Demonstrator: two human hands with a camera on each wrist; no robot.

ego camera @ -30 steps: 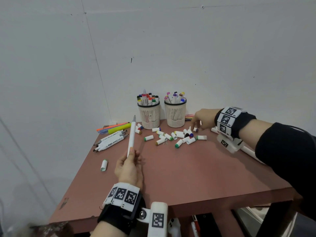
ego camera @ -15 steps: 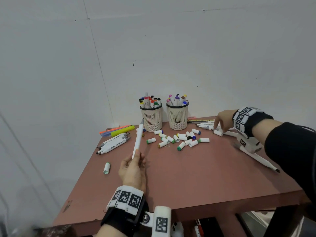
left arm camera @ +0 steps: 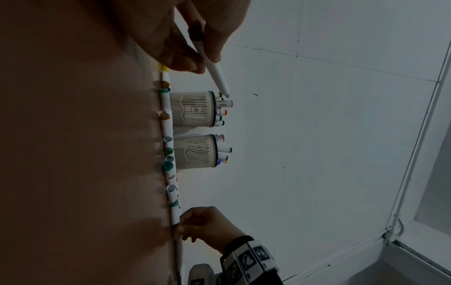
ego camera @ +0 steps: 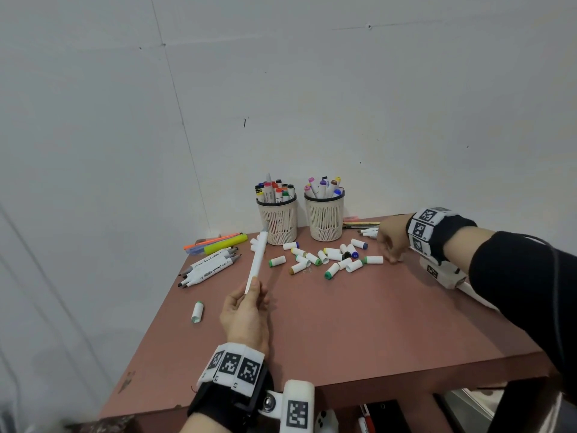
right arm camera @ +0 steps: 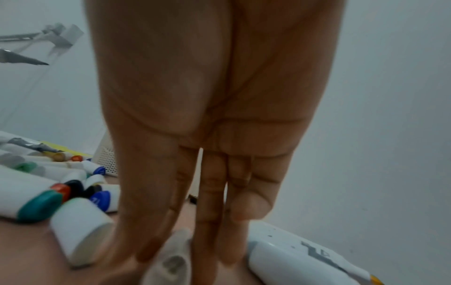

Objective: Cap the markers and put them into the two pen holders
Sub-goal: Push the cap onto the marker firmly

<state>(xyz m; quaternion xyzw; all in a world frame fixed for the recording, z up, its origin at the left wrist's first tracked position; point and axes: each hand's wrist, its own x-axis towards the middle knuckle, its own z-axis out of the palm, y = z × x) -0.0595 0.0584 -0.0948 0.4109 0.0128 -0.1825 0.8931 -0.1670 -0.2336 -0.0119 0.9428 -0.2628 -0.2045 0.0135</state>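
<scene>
My left hand [ego camera: 253, 290] grips the lower end of a white marker [ego camera: 258, 260], which slants up towards the left pen holder [ego camera: 278, 225]; the left wrist view shows that marker [left arm camera: 214, 71] tip-up beside the holder's rim. The right pen holder [ego camera: 325, 220] stands next to it, and both hold capped markers. Several loose caps [ego camera: 331, 257] lie in front of them. My right hand [ego camera: 392, 259] reaches down just right of the pile. In the right wrist view its fingertips [right arm camera: 151, 256] pinch a blurred grey-ended cap [right arm camera: 172, 258] on the table.
Several uncapped grey markers [ego camera: 209, 267] and highlighters [ego camera: 221, 242] lie at the table's left. One green-ended cap [ego camera: 197, 311] lies alone near the left edge. More pens [ego camera: 367, 231] lie at the back right. A white marker [ego camera: 474, 293] lies under my right forearm.
My right hand moved from the middle of the cap pile out to its right side and lowered its fingers onto a cap. The left hand still holds the marker, now tilted lower.
</scene>
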